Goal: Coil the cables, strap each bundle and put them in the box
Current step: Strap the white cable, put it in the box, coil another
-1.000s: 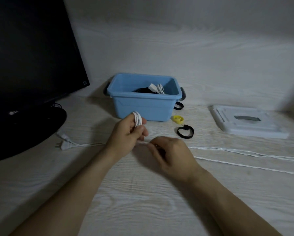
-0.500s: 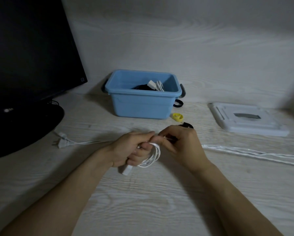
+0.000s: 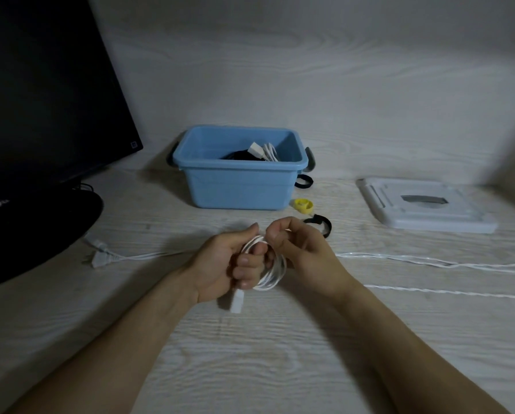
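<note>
1. The tabletop (image 3: 250, 369) in front of you is pale wood grain and carries everything here.
2. A dark monitor (image 3: 41, 94) stands at your far left on its round base.
3. The blue box (image 3: 238, 186) sits at the back centre, open, with a dark bundle and a white bundle already inside.
4. The white lid (image 3: 423, 207) lies flat to the right of the box, well apart from it.
5. Your left hand (image 3: 220, 270) is clenched around the white cable coil (image 3: 272, 273), with the loops circling your fingers and a white connector hanging below your fist.
6. Your right hand (image 3: 304, 252) pinches the cable at the top of the coil, touching your left hand.
7. The loose run of cable (image 3: 429, 259) trails right across the tabletop; its plug (image 3: 101, 258) lies to your left, near the monitor base.
8. A black strap (image 3: 321, 224) lies just behind your right hand, a yellow strap (image 3: 302, 205) beside the box, and another black strap (image 3: 304, 181) by the box's right handle.
</note>
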Demonstrator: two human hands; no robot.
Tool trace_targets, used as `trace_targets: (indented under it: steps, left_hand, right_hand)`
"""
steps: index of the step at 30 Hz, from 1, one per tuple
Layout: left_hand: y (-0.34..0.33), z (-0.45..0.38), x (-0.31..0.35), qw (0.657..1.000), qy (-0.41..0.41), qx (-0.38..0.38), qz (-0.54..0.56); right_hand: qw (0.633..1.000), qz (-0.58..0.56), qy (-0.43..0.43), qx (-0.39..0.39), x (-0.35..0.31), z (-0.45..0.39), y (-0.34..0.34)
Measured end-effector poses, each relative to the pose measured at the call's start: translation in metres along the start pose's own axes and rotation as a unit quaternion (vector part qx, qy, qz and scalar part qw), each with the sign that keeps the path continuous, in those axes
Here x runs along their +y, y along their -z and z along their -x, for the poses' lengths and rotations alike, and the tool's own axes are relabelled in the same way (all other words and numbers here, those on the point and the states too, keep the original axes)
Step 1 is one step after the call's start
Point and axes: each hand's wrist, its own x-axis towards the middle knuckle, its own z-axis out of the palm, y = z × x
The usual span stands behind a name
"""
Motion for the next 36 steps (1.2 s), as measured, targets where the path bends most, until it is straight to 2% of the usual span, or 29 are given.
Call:
trace_targets:
  steps: [5, 8, 11, 15, 18, 21, 27, 32, 34, 36]
  left_hand:
    - [-0.003, -0.003, -0.004, 0.998, -0.027, -0.059, 0.025]
    - [0.006, -0.002, -0.003, 0.999, -0.003, -0.052, 0.012]
    - [0.01, 0.001, 0.001, 1.0, 0.016, 0.003, 0.013]
    - [0.011, 0.003, 0.007, 0.999, 0.007, 0.034, 0.014]
    - [0.009, 0.0, 0.011, 0.993, -0.071, 0.076, 0.059]
    - [0.012, -0.005, 0.018, 0.969, -0.159, 0.128, 0.14]
    - [0.012, -0.009, 0.02, 0.948, -0.205, 0.154, 0.189]
    - [0.015, -0.007, 0.025, 0.934, -0.231, 0.183, 0.204]
    - [0.016, -0.007, 0.023, 0.934, -0.228, 0.187, 0.2]
    - [0.018, -0.006, 0.022, 0.942, -0.215, 0.186, 0.181]
  right_hand:
    - [0.997, -0.05, -0.005, 0.051, 0.0, -0.002, -0.002]
    - [0.995, 0.075, 0.049, 0.054, 0.006, -0.001, -0.004]
    - [0.967, 0.224, 0.108, 0.06, 0.003, 0.002, -0.004]
    - [0.929, 0.31, 0.179, 0.093, -0.008, -0.001, 0.008]
    - [0.909, 0.35, 0.209, 0.091, -0.012, -0.001, 0.021]
    - [0.883, 0.394, 0.225, 0.118, -0.013, -0.003, 0.032]
    - [0.847, 0.465, 0.212, 0.147, -0.011, -0.006, 0.047]
    - [0.824, 0.526, 0.127, 0.169, -0.013, -0.005, 0.063]
    - [0.829, 0.519, 0.103, 0.179, -0.012, -0.005, 0.061]
    - [0.845, 0.476, 0.099, 0.221, -0.012, -0.005, 0.054]
